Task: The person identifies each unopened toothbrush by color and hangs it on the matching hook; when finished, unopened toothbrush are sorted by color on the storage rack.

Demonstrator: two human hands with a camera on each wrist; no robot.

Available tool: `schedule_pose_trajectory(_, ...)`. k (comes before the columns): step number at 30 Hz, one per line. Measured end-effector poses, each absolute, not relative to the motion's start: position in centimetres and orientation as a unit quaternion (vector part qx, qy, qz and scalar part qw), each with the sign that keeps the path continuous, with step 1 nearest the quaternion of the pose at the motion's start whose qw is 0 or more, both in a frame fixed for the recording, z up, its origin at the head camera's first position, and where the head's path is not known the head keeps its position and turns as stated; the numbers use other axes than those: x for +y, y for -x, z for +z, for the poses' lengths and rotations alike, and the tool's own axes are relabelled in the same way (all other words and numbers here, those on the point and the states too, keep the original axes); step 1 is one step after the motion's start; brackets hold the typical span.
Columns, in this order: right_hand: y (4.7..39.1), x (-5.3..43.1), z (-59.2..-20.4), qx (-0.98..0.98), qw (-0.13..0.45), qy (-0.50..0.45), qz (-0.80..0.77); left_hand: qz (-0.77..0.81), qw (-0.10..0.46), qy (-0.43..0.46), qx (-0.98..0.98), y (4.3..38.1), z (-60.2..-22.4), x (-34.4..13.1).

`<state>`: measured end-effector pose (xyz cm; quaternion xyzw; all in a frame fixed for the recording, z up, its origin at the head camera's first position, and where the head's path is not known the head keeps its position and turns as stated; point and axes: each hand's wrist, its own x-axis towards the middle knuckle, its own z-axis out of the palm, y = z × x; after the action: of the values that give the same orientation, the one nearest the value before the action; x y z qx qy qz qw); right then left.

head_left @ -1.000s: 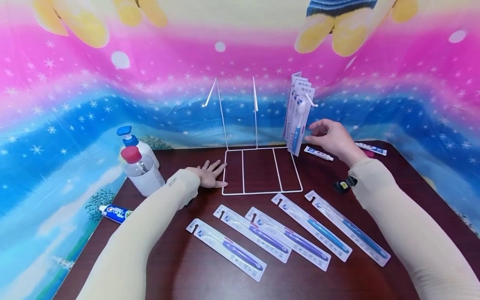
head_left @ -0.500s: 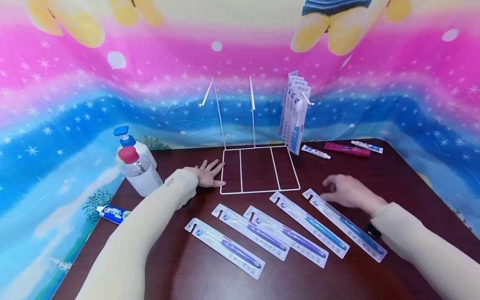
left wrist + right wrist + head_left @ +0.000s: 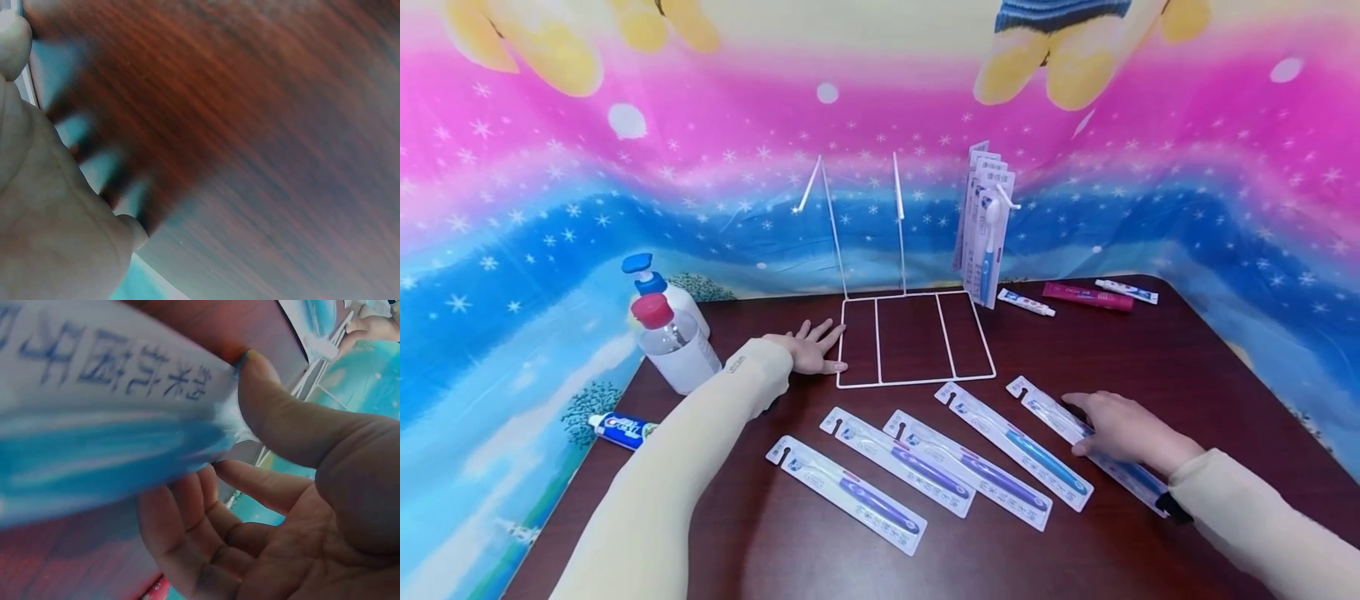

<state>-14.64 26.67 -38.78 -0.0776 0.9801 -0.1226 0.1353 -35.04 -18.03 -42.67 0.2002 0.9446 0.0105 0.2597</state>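
Observation:
My left hand (image 3: 808,350) lies flat with spread fingers at the left side of the white wire rack (image 3: 917,382), thumb and fingertips on its side wire. Over the rightmost packaged toothbrush (image 3: 1037,402), which has a blue handle, my right hand (image 3: 1127,427) has its thumb at one edge and curled fingers at the other. The right wrist view shows this pack (image 3: 106,450) between thumb and fingers. Left of it lie another blue-handled toothbrush pack (image 3: 1018,446) and several purple-handled packs (image 3: 850,492). Several packaged toothbrushes (image 3: 988,237) hang from the rack's right hook.
A red-capped bottle (image 3: 679,358) and a blue-topped pump bottle (image 3: 647,273) stand at the left. A blue toothpaste tube (image 3: 622,430) lies at the table's left edge. Behind on the right are a magenta tube (image 3: 1086,297) and small white tubes (image 3: 1027,302).
My right hand has come down from beside the hanging toothbrushes toward me, onto the rightmost pack on the table. My left hand stays at the rack. The view has shifted slightly.

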Motion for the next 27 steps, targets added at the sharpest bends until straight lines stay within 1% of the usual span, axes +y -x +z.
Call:
schedule_pose_trajectory(7, 14.2, 26.9, -39.0, 0.982, 0.137, 0.054, -0.120, 0.004, 0.257, -0.198, 0.946, 35.3, -43.1, -18.2)
schedule_pose_trajectory(15, 14.2, 27.2, -38.8, 0.982, 0.123, 0.076, -0.119, -0.002, 0.259, -0.194, 0.946, 36.0, -43.7, -18.3)
schedule_pose_trajectory(17, 14.1, 27.1, -38.8, 0.983, 0.119, 0.072, -0.116, -0.001, 0.257, -0.192, 0.947, 36.0, -43.7, -18.3)
schedule_pose_trajectory(24, 13.6, 26.6, -38.9, 0.993, 0.073, 0.065, -0.073, -0.016, 0.249, -0.190, 0.950, 35.9, -43.6, -18.2)
schedule_pose_trajectory(27, 13.6, 26.6, -38.9, 0.993, 0.079, 0.055, -0.074, -0.012, 0.255, -0.188, 0.948, 35.8, -43.6, -18.1)
